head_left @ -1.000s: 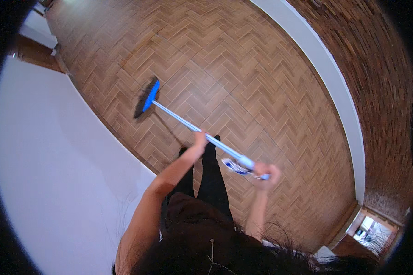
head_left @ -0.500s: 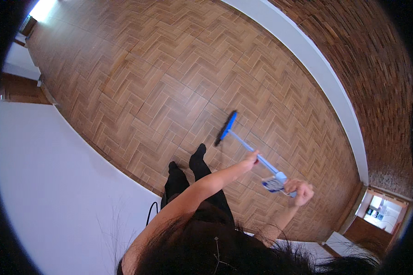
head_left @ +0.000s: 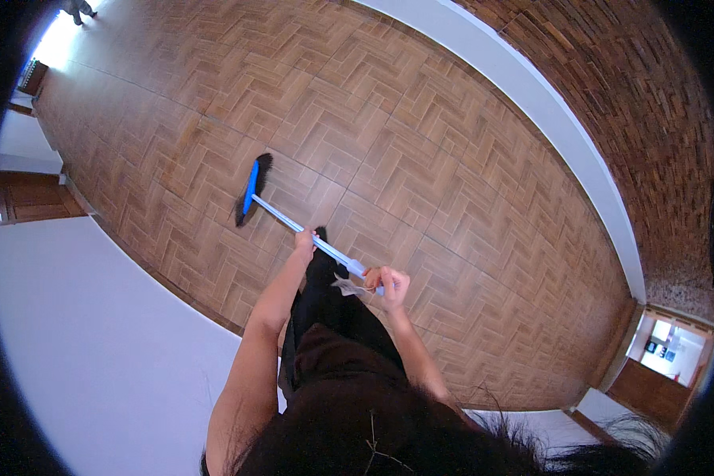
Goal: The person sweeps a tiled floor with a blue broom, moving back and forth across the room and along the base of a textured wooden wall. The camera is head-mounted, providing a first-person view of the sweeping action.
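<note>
A broom (head_left: 276, 212) with a pale blue handle slants away from me to the left. Its blue head, with dark bristles, is at the far end, over the tiled floor; whether every bristle touches is not plain. My left hand (head_left: 305, 240) is wrapped round the middle of the handle. Near the top end, my right hand (head_left: 386, 284) is closed on the same handle. A tag (head_left: 347, 286), pale and blurred, dangles from the handle beside my right hand. My foot and dark trousers show just below the handle.
Brown herringbone floor tiles (head_left: 420, 151) stretch all round. A white wall (head_left: 103, 317) runs close on my left; a white band (head_left: 531, 87) below brown brickwork curves along the right. At the far upper left a person's legs (head_left: 79, 9) stand by a bright opening.
Both my hands and the broom have swung to the left. The broom head has moved left and farther away, and its bristles are now splayed. A person's legs have appeared at the far left.
</note>
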Demonstrator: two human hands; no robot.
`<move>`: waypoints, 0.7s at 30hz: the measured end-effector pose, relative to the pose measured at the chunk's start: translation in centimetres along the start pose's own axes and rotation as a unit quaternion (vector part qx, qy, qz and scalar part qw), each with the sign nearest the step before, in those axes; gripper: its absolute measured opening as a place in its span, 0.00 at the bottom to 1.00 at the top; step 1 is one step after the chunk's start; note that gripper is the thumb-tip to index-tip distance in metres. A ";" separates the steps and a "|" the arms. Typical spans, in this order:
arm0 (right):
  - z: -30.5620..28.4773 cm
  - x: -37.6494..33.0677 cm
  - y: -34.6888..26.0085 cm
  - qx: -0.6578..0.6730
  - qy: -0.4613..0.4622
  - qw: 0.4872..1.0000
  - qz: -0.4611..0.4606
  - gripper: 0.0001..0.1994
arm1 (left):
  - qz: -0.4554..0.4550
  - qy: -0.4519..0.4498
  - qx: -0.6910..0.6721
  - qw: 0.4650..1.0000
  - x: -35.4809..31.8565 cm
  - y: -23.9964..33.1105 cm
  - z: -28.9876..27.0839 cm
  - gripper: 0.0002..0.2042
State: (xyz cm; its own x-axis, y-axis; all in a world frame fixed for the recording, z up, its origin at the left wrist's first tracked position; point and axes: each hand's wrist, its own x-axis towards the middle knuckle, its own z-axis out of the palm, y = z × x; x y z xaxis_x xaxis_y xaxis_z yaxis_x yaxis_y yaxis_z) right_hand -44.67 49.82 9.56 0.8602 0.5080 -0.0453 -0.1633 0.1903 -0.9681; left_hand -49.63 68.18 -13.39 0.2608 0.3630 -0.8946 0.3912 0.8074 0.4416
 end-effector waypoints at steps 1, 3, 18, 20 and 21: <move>-0.5 1.4 -0.5 0.024 0.023 0.999 -0.012 0.20 | 0.000 0.006 -0.002 1.000 0.5 1.2 0.5 0.08; -3.2 4.2 -3.2 0.066 0.081 0.994 -0.033 0.21 | 0.032 -0.030 -0.071 0.997 -2.2 3.5 5.5 0.10; -9.2 23.4 -21.8 -0.158 0.058 0.966 -0.194 0.22 | -0.183 -0.377 -0.046 0.907 4.5 1.0 40.4 0.06; -10.9 25.1 -19.7 -0.132 0.082 0.972 -0.173 0.22 | -0.184 -0.362 -0.045 0.913 6.0 2.2 40.0 0.07; -11.1 24.8 -19.3 -0.107 0.095 0.977 -0.160 0.22 | -0.186 -0.352 -0.036 0.917 6.1 2.9 38.1 0.07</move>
State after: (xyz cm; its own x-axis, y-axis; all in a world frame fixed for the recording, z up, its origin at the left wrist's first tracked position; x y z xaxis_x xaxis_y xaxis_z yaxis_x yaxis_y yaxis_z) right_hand -14.80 49.43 24.36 0.9281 0.2818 0.2431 0.2164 0.1228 -0.9685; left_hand -13.27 54.99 -15.01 0.6357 -0.3133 -0.7055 0.5155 0.8526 0.0859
